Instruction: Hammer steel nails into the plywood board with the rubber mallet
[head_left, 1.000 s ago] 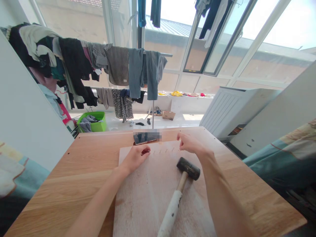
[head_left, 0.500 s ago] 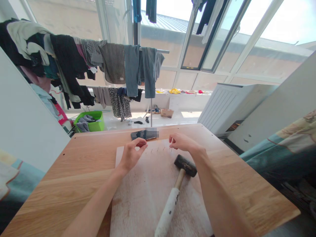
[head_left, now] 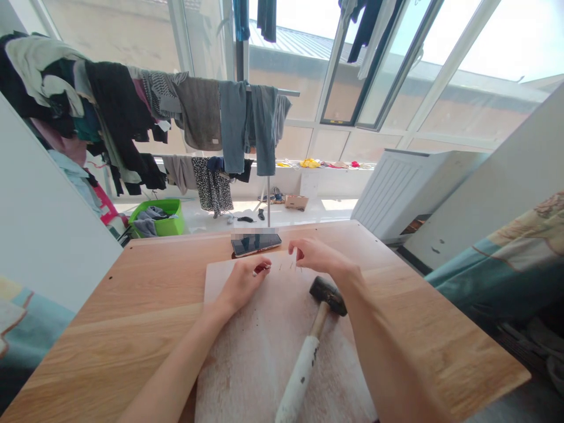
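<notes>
Nails (head_left: 281,266): a short row, thin, standing a little tilted on the board near its far edge, between the two hands; some may be hidden by the fingers.

Head view, hands. Left hand (head_left: 244,281): low over the board, at the left end of the row, thumb and fingers curled together; whether a nail is pinched there, cannot tell. Right hand (head_left: 323,257): over the right end of the row, index finger and thumb bent downward; whether they grip a nail, likewise cannot tell.

Head view, work surface. Board (head_left: 247,364): pale, worn, lying flat on the wooden table (head_left: 123,323). Hammer (head_left: 306,352): black head, white-wrapped handle, lying across the board between the forearms, unheld; head just beside the right forearm, which covers its near end. Phone (head_left: 258,244): dark, flat on the table just beyond the board's far edge, close past the left hand.

Head view, surroundings. Clothes rack (head_left: 288,92), laden with garments; green basin (head_left: 171,225) with cloth inside; cardboard box (head_left: 296,202) on the floor; white cabinet (head_left: 388,188) and patterned curtain (head_left: 524,247) at right. All well apart from the hands.
</notes>
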Action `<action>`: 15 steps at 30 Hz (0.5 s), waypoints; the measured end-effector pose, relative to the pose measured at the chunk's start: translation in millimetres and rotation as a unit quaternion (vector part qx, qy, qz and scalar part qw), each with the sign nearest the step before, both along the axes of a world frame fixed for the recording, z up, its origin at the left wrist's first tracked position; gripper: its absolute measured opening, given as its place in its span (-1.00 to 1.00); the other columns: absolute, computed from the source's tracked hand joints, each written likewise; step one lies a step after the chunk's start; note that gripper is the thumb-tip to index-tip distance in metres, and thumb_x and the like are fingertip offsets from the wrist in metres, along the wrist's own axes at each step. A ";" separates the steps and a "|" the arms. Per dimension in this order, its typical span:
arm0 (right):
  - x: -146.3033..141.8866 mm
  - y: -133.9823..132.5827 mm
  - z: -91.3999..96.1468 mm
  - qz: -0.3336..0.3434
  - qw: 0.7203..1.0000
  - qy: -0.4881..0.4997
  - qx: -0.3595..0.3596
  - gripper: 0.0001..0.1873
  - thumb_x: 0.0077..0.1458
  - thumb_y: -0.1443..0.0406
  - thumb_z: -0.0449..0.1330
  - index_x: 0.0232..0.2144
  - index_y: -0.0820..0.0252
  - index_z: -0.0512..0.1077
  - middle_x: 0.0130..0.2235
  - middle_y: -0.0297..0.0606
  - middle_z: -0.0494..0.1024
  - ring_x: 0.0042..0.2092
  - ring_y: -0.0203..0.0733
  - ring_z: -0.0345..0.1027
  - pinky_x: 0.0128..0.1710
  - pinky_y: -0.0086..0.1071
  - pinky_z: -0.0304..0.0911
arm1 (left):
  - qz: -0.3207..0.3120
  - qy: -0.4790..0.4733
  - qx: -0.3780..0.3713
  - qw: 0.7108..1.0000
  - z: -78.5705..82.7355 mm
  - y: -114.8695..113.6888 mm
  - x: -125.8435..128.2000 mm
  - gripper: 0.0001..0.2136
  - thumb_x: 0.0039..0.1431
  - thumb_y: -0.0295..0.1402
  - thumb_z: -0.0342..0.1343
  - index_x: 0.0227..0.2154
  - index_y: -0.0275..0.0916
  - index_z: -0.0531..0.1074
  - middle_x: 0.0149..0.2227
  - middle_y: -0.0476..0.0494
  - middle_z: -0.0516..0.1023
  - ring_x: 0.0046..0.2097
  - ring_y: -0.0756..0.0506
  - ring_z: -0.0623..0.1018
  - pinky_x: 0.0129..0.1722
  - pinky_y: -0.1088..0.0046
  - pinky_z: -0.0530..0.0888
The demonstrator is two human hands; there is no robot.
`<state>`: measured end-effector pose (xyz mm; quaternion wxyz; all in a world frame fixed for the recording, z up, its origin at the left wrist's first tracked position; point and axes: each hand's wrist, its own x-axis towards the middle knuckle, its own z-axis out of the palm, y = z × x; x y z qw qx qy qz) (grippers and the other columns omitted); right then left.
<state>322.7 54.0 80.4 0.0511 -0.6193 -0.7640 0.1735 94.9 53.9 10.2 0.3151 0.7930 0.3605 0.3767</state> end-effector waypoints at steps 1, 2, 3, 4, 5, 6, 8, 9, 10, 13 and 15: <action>-1.7 0.5 -1.8 -0.001 1.000 -0.002 -0.002 -0.70 0.01 0.47 0.31 -0.17 0.14 0.54 -0.28 -0.33 0.64 -0.24 -0.25 0.47 -0.30 -0.49 0.25 | 0.000 0.001 -0.001 1.000 0.1 0.5 0.9 -0.87 0.18 -0.43 0.08 -0.29 -0.21 0.52 -0.30 -0.05 0.65 -0.27 -0.08 0.61 -0.18 0.43 0.52; -3.2 0.9 -3.2 -0.001 1.000 -0.005 -0.003 -0.75 0.02 0.45 0.32 -0.20 0.15 0.55 -0.27 -0.31 0.64 -0.22 -0.24 0.47 -0.29 -0.48 0.26 | 0.001 0.002 0.000 1.000 0.2 1.0 1.8 -0.88 0.18 -0.44 0.08 -0.30 -0.21 0.52 -0.31 -0.05 0.64 -0.28 -0.07 0.61 -0.19 0.43 0.52; -4.6 1.1 -4.2 0.000 1.000 -0.007 -0.004 -0.80 0.04 0.42 0.32 -0.22 0.18 0.55 -0.26 -0.29 0.64 -0.22 -0.23 0.47 -0.27 -0.45 0.27 | 0.004 0.005 0.001 1.000 0.2 1.5 2.6 -0.89 0.17 -0.44 0.08 -0.31 -0.21 0.51 -0.32 -0.05 0.64 -0.29 -0.07 0.60 -0.20 0.44 0.52; -5.7 1.1 -4.6 0.001 1.000 -0.010 -0.005 -0.85 0.07 0.39 0.32 -0.25 0.20 0.55 -0.25 -0.27 0.64 -0.21 -0.22 0.48 -0.25 -0.41 0.30 | 0.005 0.007 0.002 1.000 -0.1 2.0 3.4 -0.90 0.17 -0.44 0.09 -0.32 -0.21 0.51 -0.33 -0.05 0.63 -0.29 -0.07 0.60 -0.21 0.44 0.51; -6.7 0.9 -4.6 0.005 1.000 -0.011 -0.007 -0.89 0.10 0.36 0.31 -0.26 0.22 0.55 -0.25 -0.26 0.63 -0.21 -0.21 0.48 -0.24 -0.37 0.32 | 0.006 0.008 0.001 1.000 -0.7 2.5 4.2 -0.91 0.16 -0.44 0.10 -0.32 -0.21 0.50 -0.34 -0.04 0.62 -0.29 -0.07 0.60 -0.23 0.45 0.51; -7.4 0.6 -4.2 0.009 1.000 -0.012 -0.009 -0.91 0.12 0.34 0.31 -0.28 0.24 0.56 -0.26 -0.26 0.63 -0.22 -0.21 0.48 -0.24 -0.35 0.33 | 0.007 0.007 -0.001 1.000 -1.6 2.9 4.9 -0.92 0.16 -0.44 0.10 -0.32 -0.20 0.49 -0.34 -0.04 0.62 -0.29 -0.07 0.60 -0.23 0.45 0.52; -8.6 -0.3 -3.0 0.016 1.000 -0.011 -0.014 -0.94 0.12 0.35 0.30 -0.35 0.23 0.58 -0.33 -0.28 0.64 -0.27 -0.24 0.49 -0.29 -0.40 0.31 | 0.007 0.003 -0.007 1.000 -3.8 3.2 6.0 -0.93 0.17 -0.42 0.11 -0.31 -0.19 0.48 -0.33 -0.03 0.63 -0.27 -0.08 0.62 -0.23 0.44 0.53; -8.9 -0.7 -2.5 0.019 1.000 -0.011 -0.015 -0.94 0.10 0.37 0.29 -0.39 0.22 0.59 -0.37 -0.29 0.64 -0.31 -0.25 0.49 -0.33 -0.43 0.28 | 0.009 0.002 -0.008 1.000 -4.7 3.2 6.4 -0.93 0.17 -0.42 0.11 -0.31 -0.19 0.48 -0.33 -0.03 0.63 -0.26 -0.09 0.62 -0.21 0.44 0.53; -9.3 -1.1 -2.1 0.020 1.000 -0.011 -0.013 -0.91 0.08 0.40 0.28 -0.42 0.20 0.61 -0.41 -0.29 0.64 -0.33 -0.26 0.48 -0.36 -0.46 0.25 | 0.011 0.001 -0.007 1.000 -5.2 3.1 6.7 -0.93 0.17 -0.43 0.12 -0.31 -0.19 0.48 -0.33 -0.03 0.64 -0.25 -0.09 0.63 -0.20 0.43 0.53; -10.3 -1.9 -1.1 0.021 1.000 -0.009 0.005 -0.83 0.04 0.45 0.25 -0.42 0.16 0.64 -0.38 -0.29 0.67 -0.31 -0.24 0.49 -0.37 -0.47 0.21 | 0.033 -0.015 0.002 0.999 -3.3 3.0 7.1 -0.96 0.16 -0.42 0.15 -0.34 -0.18 0.48 -0.35 -0.02 0.64 -0.27 -0.09 0.63 -0.17 0.40 0.54; -11.7 -2.5 0.3 0.025 0.999 -0.004 0.021 -0.77 0.05 0.48 0.22 -0.38 0.15 0.65 -0.32 -0.28 0.68 -0.26 -0.23 0.50 -0.31 -0.47 0.23 | 0.060 -0.046 0.002 0.997 0.2 3.9 6.8 -0.97 0.16 -0.38 0.17 -0.34 -0.18 0.48 -0.35 -0.01 0.64 -0.28 -0.08 0.63 -0.15 0.39 0.56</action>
